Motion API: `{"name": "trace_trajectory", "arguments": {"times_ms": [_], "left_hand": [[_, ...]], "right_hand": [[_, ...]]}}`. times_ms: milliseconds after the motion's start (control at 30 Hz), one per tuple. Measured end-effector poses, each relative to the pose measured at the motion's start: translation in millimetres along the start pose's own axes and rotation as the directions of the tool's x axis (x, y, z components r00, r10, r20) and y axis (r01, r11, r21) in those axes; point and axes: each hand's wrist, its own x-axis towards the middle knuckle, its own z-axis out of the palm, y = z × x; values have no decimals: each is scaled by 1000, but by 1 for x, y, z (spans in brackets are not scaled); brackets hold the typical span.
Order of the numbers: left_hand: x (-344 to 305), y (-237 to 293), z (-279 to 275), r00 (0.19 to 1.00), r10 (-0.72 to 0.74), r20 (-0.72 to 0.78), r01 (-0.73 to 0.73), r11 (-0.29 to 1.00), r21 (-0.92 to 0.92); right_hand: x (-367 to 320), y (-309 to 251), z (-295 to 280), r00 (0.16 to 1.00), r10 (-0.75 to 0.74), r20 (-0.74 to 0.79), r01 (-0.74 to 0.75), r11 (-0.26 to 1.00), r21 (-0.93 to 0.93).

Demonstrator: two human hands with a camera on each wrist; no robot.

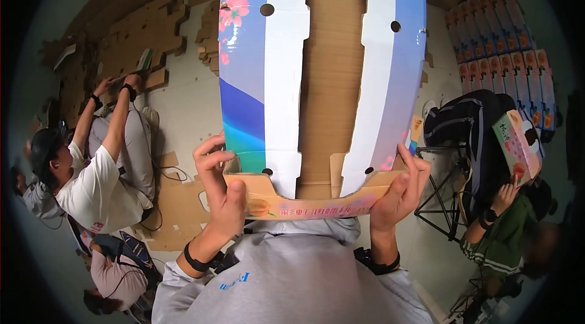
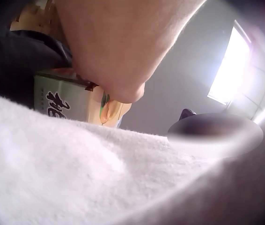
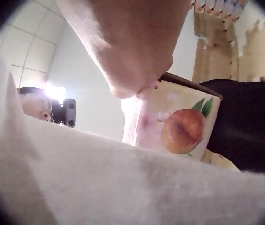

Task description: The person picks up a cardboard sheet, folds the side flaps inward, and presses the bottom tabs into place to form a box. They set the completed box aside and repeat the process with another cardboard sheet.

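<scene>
A printed cardboard fruit box [image 1: 283,98] lies in front of the person in the head view, with pink blossoms and blue bands on it. Two long white-edged flaps leave a gap along its middle, where brown cardboard shows. The left hand [image 1: 220,193] grips the near left corner, thumb on the peach-printed end panel. At the near right corner the right hand [image 1: 396,196] holds the box likewise, fingers bent over the side. In the left wrist view, a green and yellow side of the box [image 2: 60,98] shows below the hand. A peach picture marks the box [image 3: 151,117] in the right wrist view.
Flat brown cardboard [image 1: 140,31] covers much of the floor at the left, where a seated person in white [image 1: 97,184] works. Rows of printed boxes [image 1: 496,50] stand at the far right. Nearer, a person in green [image 1: 503,239] holds another printed box [image 1: 518,147].
</scene>
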Motion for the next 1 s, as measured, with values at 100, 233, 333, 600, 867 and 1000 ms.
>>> {"name": "trace_trajectory", "arguments": {"times_ms": [100,233,333,600,867,1000], "left_hand": [[7,-5,0,1000,10,7,-10,999,-31],[16,-8,6,986,-168,-10,161,959,-234],[23,-11,10,995,-99,-3,94,950,-298],[-21,-25,-18,985,41,165,-31,998,-59],[-5,38,5,516,591,620,-856,383,347],[-1,36,19,360,336,871,-912,326,251]], "right_hand": [[7,-4,-2,992,80,102,-84,996,33],[11,3,10,961,243,131,-265,945,194],[15,13,16,943,263,202,-317,895,315],[-55,61,-19,861,329,387,-467,814,346],[-18,11,-29,748,-585,313,647,747,-152],[-18,-10,-7,486,-620,616,786,618,2]]}}
